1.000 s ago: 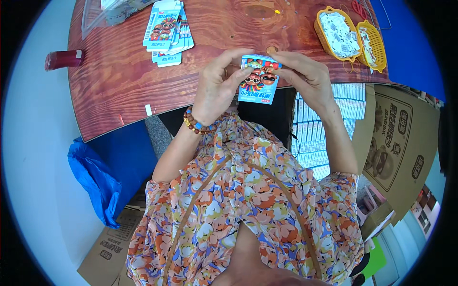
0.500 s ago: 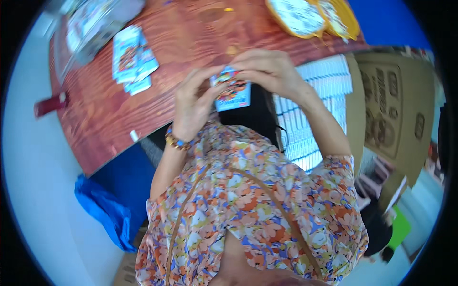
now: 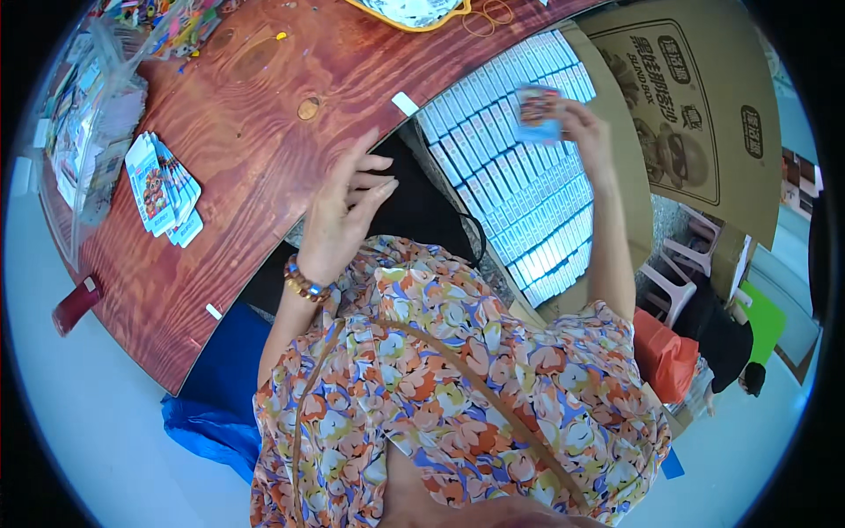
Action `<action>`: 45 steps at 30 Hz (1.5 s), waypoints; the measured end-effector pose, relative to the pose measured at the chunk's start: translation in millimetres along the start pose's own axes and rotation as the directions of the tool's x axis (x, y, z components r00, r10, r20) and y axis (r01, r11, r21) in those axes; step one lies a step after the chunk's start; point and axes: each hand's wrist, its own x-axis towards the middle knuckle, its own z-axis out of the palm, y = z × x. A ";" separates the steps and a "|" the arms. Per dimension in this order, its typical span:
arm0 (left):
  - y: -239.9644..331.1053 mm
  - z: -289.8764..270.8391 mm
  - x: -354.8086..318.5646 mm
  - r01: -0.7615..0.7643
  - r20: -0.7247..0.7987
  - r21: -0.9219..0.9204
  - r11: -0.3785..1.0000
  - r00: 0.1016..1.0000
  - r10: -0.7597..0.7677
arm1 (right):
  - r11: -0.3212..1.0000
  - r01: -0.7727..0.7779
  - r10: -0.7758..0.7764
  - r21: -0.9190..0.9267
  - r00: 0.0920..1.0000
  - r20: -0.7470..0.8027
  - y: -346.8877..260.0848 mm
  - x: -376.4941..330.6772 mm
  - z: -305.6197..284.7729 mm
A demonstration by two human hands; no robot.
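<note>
My right hand (image 3: 588,136) grips a small flat light-blue box (image 3: 539,114) with a coloured picture on it, slightly blurred. It is held by one edge above a large open carton, over tight rows of similar thin boxes (image 3: 519,216). My left hand (image 3: 341,207) is empty, fingers apart, near the table's front edge; a beaded bracelet (image 3: 306,282) circles its wrist. On the left of the wooden table (image 3: 264,167) lies a fanned pile of flat blue picture cards or flattened boxes (image 3: 163,189).
A clear plastic bag of flat packets (image 3: 92,132) lies at the table's left. A yellow tray (image 3: 414,16) stands at the far edge. The carton's printed flap (image 3: 691,114) spreads out at the right. Beyond it are pink stools (image 3: 678,273), a red bag (image 3: 662,352) and another person (image 3: 726,339).
My right hand has carried the small box away from my left hand, rightward over the carton. The left hand has let go and opened. The view has shifted toward the right.
</note>
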 end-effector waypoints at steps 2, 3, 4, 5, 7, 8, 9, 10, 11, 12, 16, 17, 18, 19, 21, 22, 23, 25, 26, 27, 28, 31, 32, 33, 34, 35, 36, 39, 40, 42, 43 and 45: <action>0.1 -8.1 -0.5 -0.012 0.040 0.098 0.995 0.999 0.008 | 0.831 -0.169 0.013 -0.531 0.958 -0.285 62.3 17.5 -79.8; 0.8 -13.9 -2.5 -0.056 -0.004 0.112 0.992 0.998 0.056 | 0.632 -0.314 0.000 -0.708 0.914 -0.406 74.2 19.5 -94.3; 2.4 -20.0 -4.0 -0.099 -0.043 0.128 0.987 0.994 0.105 | 0.630 -0.318 0.006 -0.709 0.915 -0.404 91.1 21.4 -103.6; 6.2 -27.5 -3.8 -0.079 -0.095 0.106 0.991 0.992 0.089 | 0.454 -0.392 0.004 -0.800 0.899 -0.439 105.8 22.7 -113.5; 13.7 -46.9 -14.6 -0.149 -0.189 0.156 0.977 0.966 0.177 | 0.289 -0.424 -0.019 -0.858 0.894 -0.448 133.6 33.9 -109.8; 17.1 -60.4 -20.8 -0.194 -0.272 0.208 0.959 0.930 0.248 | 0.344 -0.364 0.002 -0.866 0.922 -0.387 147.9 42.7 -98.6; 22.0 -72.2 -24.5 -0.181 -0.315 0.272 0.945 0.911 0.266 | 0.396 -0.315 0.025 -0.862 0.943 -0.333 162.5 47.5 -91.3; 26.5 -85.3 -27.8 -0.165 -0.355 0.339 0.926 0.889 0.288 | 0.407 -0.303 0.032 -0.862 0.947 -0.318 175.8 55.5 -82.5; 22.2 -101.7 -38.3 -0.138 -0.414 0.353 0.926 0.864 0.287 | 0.442 -0.206 -0.010 -0.873 0.972 -0.234 189.9 68.7 -68.9; 28.0 -110.5 -46.0 -0.094 -0.482 0.369 0.925 0.831 0.278 | 0.472 -0.114 -0.052 -0.874 0.986 -0.157 198.1 77.3 -62.4; -5.1 -164.1 -38.1 0.067 -0.620 0.577 0.814 0.685 0.383 | 0.535 0.098 -0.193 -0.839 0.981 -0.009 276.5 74.4 -143.2; -21.0 -183.3 -41.9 0.187 -0.619 0.692 0.697 0.650 0.440 | 0.553 0.214 -0.289 -0.805 0.956 0.055 278.9 73.9 -137.8; -40.0 -201.8 -33.3 0.281 -0.596 0.772 0.570 0.631 0.496 | 0.549 0.033 -0.085 -0.835 0.996 -0.017 279.9 69.2 -151.1; -58.6 -216.7 -25.0 0.318 -0.555 0.824 0.469 0.624 0.551 | 0.592 0.114 -0.159 -0.798 0.987 0.023 281.0 62.7 -167.0; -62.2 -225.7 -14.0 0.475 -0.648 0.761 0.442 0.583 0.490 | 0.721 -0.188 0.199 -0.667 0.978 -0.061 267.3 63.9 -133.4; -56.0 -223.3 -11.4 0.521 -0.711 0.701 0.487 0.564 0.421 | 0.678 -0.130 0.094 -0.723 0.991 -0.091 255.8 71.9 -131.9; -47.1 -217.3 -7.2 0.581 -0.751 0.658 0.479 0.548 0.368 | 0.651 -0.179 0.134 -0.737 0.984 -0.121 243.4 67.8 -124.1; -37.8 -217.5 -0.3 0.646 -0.782 0.623 0.440 0.531 0.326 | 0.619 -0.154 0.102 -0.770 0.988 -0.116 221.4 61.5 -120.5; -37.6 -223.1 -1.8 0.648 -0.784 0.621 0.441 0.525 0.333 | 0.571 -0.140 0.080 -0.809 0.990 -0.115 210.0 59.1 -120.9; -38.2 -228.8 -2.6 0.649 -0.810 0.580 0.491 0.524 0.263 | 0.574 -0.135 0.074 -0.808 0.991 -0.113 198.8 58.0 -122.5; -39.1 -234.0 -4.0 0.652 -0.831 0.534 0.539 0.523 0.191 | 0.518 -0.161 0.055 -0.840 0.986 -0.155 187.1 57.5 -124.3; -40.9 -241.0 -8.5 0.598 -0.818 0.529 0.601 0.547 0.175 | 0.609 -0.081 -0.212 -0.789 0.942 -0.260 139.6 58.0 -113.0; -46.9 -244.3 -11.5 0.537 -0.805 0.543 0.645 0.552 0.218 | 0.709 0.067 -0.423 -0.702 0.837 -0.348 114.8 56.5 -103.5; -52.0 -245.8 -16.3 0.459 -0.793 0.557 0.692 0.541 0.279 | 0.706 0.077 -0.431 -0.704 0.835 -0.342 80.5 55.5 -84.0; -49.7 -241.8 -19.9 0.455 -0.795 0.552 0.699 0.540 0.276 | 0.730 0.229 -0.538 -0.644 0.775 -0.333 36.2 51.5 -54.4; -42.7 -232.2 -22.8 0.474 -0.772 0.612 0.633 0.533 0.347 | 0.724 0.372 -0.631 -0.581 0.697 -0.340 -4.4 43.6 -24.4; -34.0 -220.7 -25.9 0.490 -0.739 0.667 0.560 0.529 0.417 | 0.726 0.399 -0.634 -0.560 0.705 -0.319 -40.1 32.2 7.4; -12.2 -175.1 -35.2 0.295 -0.576 0.801 0.521 0.619 0.534 | 0.860 0.484 -0.493 -0.162 0.870 -0.018 -108.2 13.4 105.3; -6.4 -162.5 -42.0 0.159 -0.477 0.844 0.512 0.659 0.581 | 0.826 0.515 -0.476 -0.228 0.855 0.205 -119.0 19.8 134.7; 1.1 -134.4 -54.2 0.058 -0.402 0.836 0.545 0.742 0.537 | 0.911 0.336 -0.413 0.240 0.727 0.548 -158.2 1.4 224.8; 3.8 -125.0 -58.3 0.042 -0.380 0.838 0.545 0.761 0.526 | 0.913 0.287 -0.407 0.288 0.634 0.657 -169.2 -2.2 252.9; 9.3 -112.1 -63.3 0.022 -0.376 0.826 0.563 0.765 0.522 | 0.929 0.289 -0.356 0.233 0.516 0.779 -178.4 3.5 287.8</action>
